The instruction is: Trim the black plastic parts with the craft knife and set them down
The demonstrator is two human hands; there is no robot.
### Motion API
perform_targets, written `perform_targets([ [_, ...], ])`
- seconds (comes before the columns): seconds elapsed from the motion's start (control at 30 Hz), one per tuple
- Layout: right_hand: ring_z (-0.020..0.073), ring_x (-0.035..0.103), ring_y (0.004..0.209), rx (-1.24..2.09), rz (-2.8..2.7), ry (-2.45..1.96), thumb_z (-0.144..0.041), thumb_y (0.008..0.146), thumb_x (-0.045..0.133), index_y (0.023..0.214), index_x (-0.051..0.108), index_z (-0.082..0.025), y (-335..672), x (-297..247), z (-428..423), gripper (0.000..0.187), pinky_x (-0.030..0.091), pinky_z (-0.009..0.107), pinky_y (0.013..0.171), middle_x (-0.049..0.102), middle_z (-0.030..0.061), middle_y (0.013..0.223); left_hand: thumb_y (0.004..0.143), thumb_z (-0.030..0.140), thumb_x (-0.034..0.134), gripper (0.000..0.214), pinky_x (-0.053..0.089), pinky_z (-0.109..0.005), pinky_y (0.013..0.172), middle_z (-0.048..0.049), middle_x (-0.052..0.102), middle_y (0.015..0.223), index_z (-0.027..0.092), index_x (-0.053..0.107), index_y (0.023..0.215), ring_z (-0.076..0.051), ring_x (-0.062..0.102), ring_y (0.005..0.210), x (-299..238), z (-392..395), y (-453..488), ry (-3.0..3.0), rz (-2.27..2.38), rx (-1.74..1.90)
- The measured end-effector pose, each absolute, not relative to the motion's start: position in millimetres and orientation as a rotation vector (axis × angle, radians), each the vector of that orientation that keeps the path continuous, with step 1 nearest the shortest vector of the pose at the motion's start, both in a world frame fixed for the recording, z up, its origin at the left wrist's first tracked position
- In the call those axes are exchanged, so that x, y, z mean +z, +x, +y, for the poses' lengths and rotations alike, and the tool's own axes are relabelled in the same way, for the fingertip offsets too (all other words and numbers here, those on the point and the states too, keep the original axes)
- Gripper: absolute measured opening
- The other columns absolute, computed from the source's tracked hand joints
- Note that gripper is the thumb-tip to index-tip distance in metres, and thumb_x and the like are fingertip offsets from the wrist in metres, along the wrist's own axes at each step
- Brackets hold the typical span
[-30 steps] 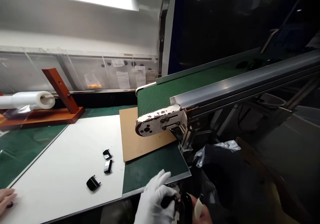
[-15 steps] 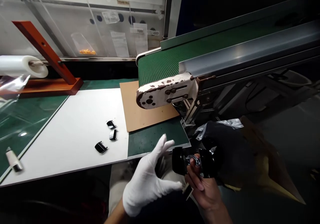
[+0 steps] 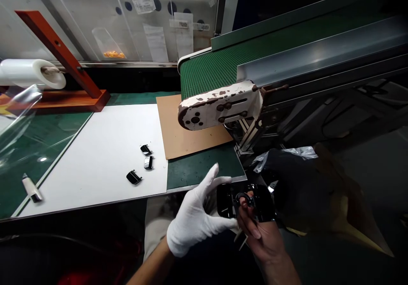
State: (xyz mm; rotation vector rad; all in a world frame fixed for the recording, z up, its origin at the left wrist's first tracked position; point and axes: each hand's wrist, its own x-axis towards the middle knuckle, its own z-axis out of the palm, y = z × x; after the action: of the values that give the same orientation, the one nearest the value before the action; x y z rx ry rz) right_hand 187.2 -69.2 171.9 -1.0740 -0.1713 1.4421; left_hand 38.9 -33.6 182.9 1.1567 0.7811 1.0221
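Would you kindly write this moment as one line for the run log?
Left hand: white glove, open, beside glossy black part | Right hand: bare, holding it | White board: three black pieces

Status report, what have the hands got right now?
Left gloved hand open, beside glossy black part. Right bare hand holding it, metal ring showing. Dark bag directly behind.

Worktop: board at left, three small clips on it; cardboard sheet to board's right, partly beneath conveyor end; film roll on stand, behind board, far left.
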Motion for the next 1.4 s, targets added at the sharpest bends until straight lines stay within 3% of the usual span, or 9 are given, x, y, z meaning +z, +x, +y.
perform_targets([
  [0.4,-0.0036,0.028,0.027,1.391,-0.225,-1.118,-0.017,0.042,0.083,0.066,0.069,-0.019,189.6,172.3,-72.9,0.028,0.026,0.012,0.031,0.067,-0.0006,0.057,0.054,0.033,0.091,0.107,0.04,-0.04,0.108,-0.0098,0.064,0.123,0.025,0.035,0.145,-0.027,0.06,0.114,171.7,-32.2,35.3,1.207,0.73,1.021],
  [0.7,-0.0016,0.027,0.029,1.393,-0.289,-1.113,-0.022,0.047,0.084,0.067,0.071,-0.02,189.7,179.3,-76.1,0.024,0.022,0.015,0.029,0.066,0.0016,0.057,0.057,0.031,0.089,0.105,0.037,-0.044,0.11,-0.0106,0.063,0.124,0.025,0.033,0.146,-0.028,0.059,0.116,169.1,-33.6,31.5,1.302,0.713,1.021],
  [1.03,-0.0012,0.029,0.031,1.395,-0.321,-1.102,-0.021,0.047,0.084,0.069,0.071,-0.019,190.5,176.4,-78.1,0.025,0.023,0.012,0.029,0.063,0.0002,0.055,0.061,0.026,0.088,0.099,0.041,-0.032,0.107,-0.0011,0.064,0.125,0.039,0.034,0.143,-0.021,0.06,0.117,174.5,-34.6,27.4,1.472,0.689,1.078],
  [1.2,0.0003,0.036,0.035,1.418,-0.299,-1.083,-0.033,0.047,0.089,0.07,0.072,-0.022,190.4,173.8,-78.0,0.03,0.025,0.012,0.031,0.068,0.0023,0.063,0.063,0.027,0.087,0.103,0.044,-0.031,0.105,-0.0024,0.064,0.124,0.038,0.027,0.146,-0.022,0.06,0.116,177.4,-35.1,26.3,1.595,0.73,1.093],
  [1.4,-0.0019,0.03,0.032,1.448,-0.278,-1.09,-0.037,0.048,0.089,0.066,0.071,-0.021,187.8,170.7,-75.9,0.03,0.024,0.014,0.032,0.068,0.0002,0.065,0.063,0.025,0.087,0.106,0.048,-0.031,0.101,-0.0033,0.065,0.121,0.034,0.024,0.147,-0.021,0.064,0.11,181.4,-37.7,25.7,1.614,0.778,1.104],
])
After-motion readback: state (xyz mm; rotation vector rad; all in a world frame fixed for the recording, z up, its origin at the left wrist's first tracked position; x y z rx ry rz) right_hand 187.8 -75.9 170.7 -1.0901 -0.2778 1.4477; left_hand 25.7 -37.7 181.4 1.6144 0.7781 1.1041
